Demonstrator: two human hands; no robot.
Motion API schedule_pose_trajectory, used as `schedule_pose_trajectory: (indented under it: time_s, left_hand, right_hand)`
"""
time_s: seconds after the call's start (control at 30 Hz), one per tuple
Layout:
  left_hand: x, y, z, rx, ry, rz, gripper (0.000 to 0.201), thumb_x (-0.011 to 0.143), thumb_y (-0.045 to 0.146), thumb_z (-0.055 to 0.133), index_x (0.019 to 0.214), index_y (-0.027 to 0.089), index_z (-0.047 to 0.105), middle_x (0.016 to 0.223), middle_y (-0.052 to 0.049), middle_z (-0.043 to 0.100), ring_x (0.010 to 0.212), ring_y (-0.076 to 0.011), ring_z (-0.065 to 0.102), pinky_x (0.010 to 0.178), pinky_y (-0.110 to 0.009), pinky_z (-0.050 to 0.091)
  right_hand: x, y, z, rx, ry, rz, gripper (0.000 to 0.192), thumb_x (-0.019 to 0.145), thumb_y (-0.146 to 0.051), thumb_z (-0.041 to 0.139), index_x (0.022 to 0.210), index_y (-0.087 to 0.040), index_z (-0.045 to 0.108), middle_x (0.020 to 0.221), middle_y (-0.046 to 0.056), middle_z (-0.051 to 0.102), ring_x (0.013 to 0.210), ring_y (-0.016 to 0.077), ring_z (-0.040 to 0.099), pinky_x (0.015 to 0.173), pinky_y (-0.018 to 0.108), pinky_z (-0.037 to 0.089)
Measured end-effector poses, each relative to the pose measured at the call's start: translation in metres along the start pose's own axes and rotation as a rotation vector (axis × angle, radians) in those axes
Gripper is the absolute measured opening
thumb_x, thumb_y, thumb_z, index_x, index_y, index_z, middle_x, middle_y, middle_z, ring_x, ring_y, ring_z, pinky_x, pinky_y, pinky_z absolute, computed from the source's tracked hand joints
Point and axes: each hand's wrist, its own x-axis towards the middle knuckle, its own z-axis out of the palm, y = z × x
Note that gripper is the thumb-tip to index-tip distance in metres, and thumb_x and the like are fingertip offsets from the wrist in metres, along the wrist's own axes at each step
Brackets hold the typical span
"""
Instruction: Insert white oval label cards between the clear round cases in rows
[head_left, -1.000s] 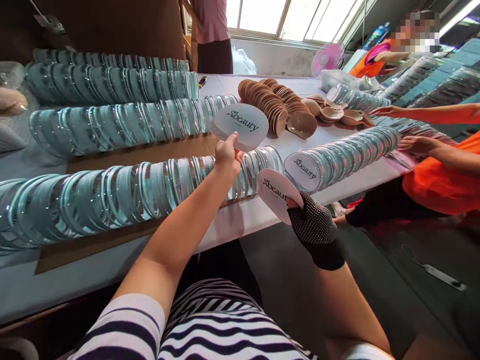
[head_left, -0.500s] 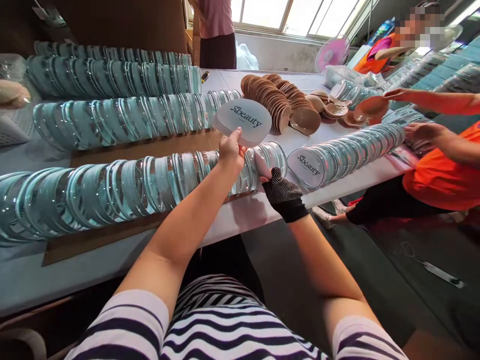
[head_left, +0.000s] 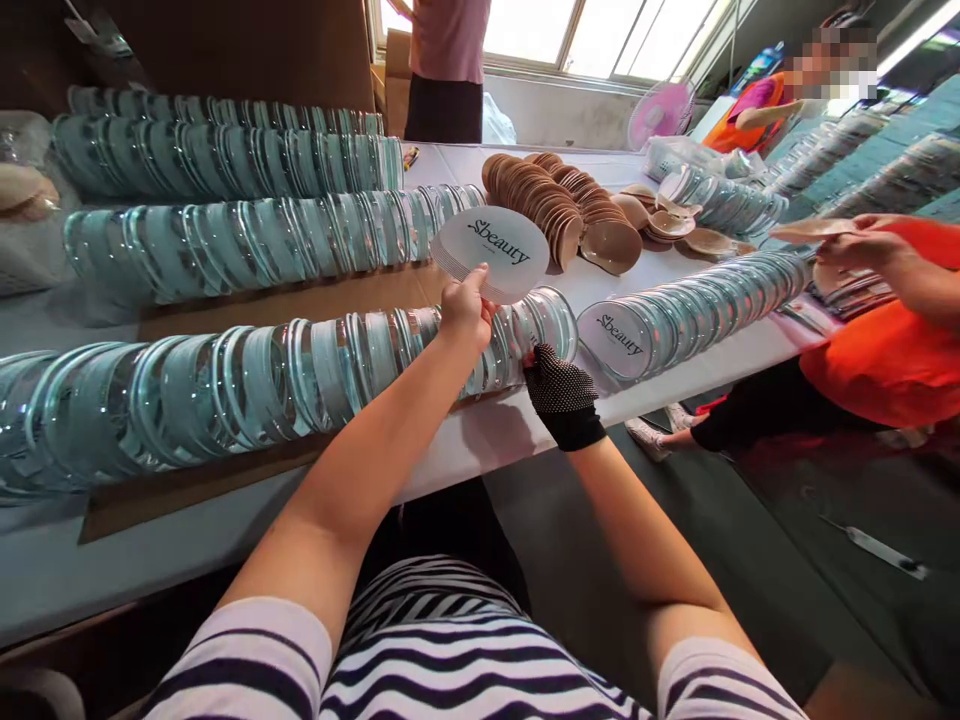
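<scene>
My bare left hand (head_left: 469,308) grips a stack of white oval cards (head_left: 499,248) printed "Sbeauty" by its lower edge, thumb on top. The stack is above the right end of the front row of clear plastic containers (head_left: 322,370), which lie on their sides. At that end my right hand (head_left: 562,385), in a black dotted glove, has its fingers pinched at the lower edge of a single card, mostly hidden between two containers. Just to the right is another row of containers (head_left: 697,305), its near face showing the same print.
Further container rows (head_left: 262,235) lie behind on cardboard (head_left: 300,302). Brown oval dishes (head_left: 611,245) are stacked mid-table. At the right, a co-worker in orange (head_left: 892,350) handles a brown dish (head_left: 814,231). Another person in pink (head_left: 448,45) stands behind the table.
The single card in my right hand has gone from tilted above the row to down between containers. My left hand barely moved. The co-worker's brown dish moved right.
</scene>
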Motion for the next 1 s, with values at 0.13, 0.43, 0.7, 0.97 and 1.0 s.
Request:
schedule_pose_trajectory:
  time_s: [0.13,0.43,0.7,0.97,1.0]
  left_hand:
    - [-0.003,0.000,0.001,-0.010,0.006,0.009,0.025,0.086,0.012,0.063,0.109,0.022,0.064,0.101,-0.002,0.074,0.102,-0.0179,0.070,0.090,-0.032,0.057]
    - [-0.007,-0.004,-0.001,-0.025,-0.068,0.065,0.029,0.090,0.011,0.057,0.116,0.021,0.065,0.101,-0.004,0.074,0.105,-0.0185,0.069,0.095,-0.035,0.055]
    - [-0.002,-0.008,0.002,-0.009,-0.035,0.107,0.029,0.088,0.013,0.059,0.115,0.024,0.066,0.104,-0.002,0.075,0.101,-0.0159,0.070,0.093,-0.031,0.054]
    - [-0.038,0.001,-0.013,0.100,-0.279,0.209,0.018,0.080,0.016,0.067,0.098,0.019,0.071,0.093,-0.003,0.074,0.089,-0.0159,0.070,0.089,-0.030,0.053]
    - [-0.043,0.002,-0.018,0.124,-0.294,0.244,0.016,0.080,0.016,0.067,0.095,0.019,0.070,0.091,-0.002,0.074,0.085,-0.0151,0.069,0.085,-0.029,0.054]
  right_hand:
    - [-0.007,0.007,-0.001,-0.004,-0.041,-0.050,0.033,0.099,-0.029,0.031,0.101,-0.016,0.062,0.087,0.015,0.070,0.073,0.0224,0.065,0.060,0.029,0.033]
    - [-0.001,0.007,0.001,1.482,-0.519,0.125,0.043,0.083,-0.052,0.051,0.115,-0.024,0.045,0.066,-0.006,0.056,0.044,0.0104,0.048,0.042,0.022,0.034]
    - [0.020,0.017,-0.026,0.954,-0.473,0.029,0.033,0.085,-0.052,0.054,0.084,-0.019,0.055,0.055,0.000,0.057,0.045,0.0145,0.051,0.043,0.025,0.038]
    - [0.057,0.004,-0.055,0.486,0.481,-0.108,0.058,0.095,-0.048,0.038,0.143,-0.017,0.043,0.143,0.016,0.053,0.129,0.0259,0.053,0.103,0.042,0.046]
    - [0.054,-0.001,-0.055,0.460,0.503,-0.151,0.061,0.093,-0.049,0.040,0.145,-0.016,0.042,0.147,0.016,0.049,0.134,0.0266,0.048,0.107,0.043,0.043]
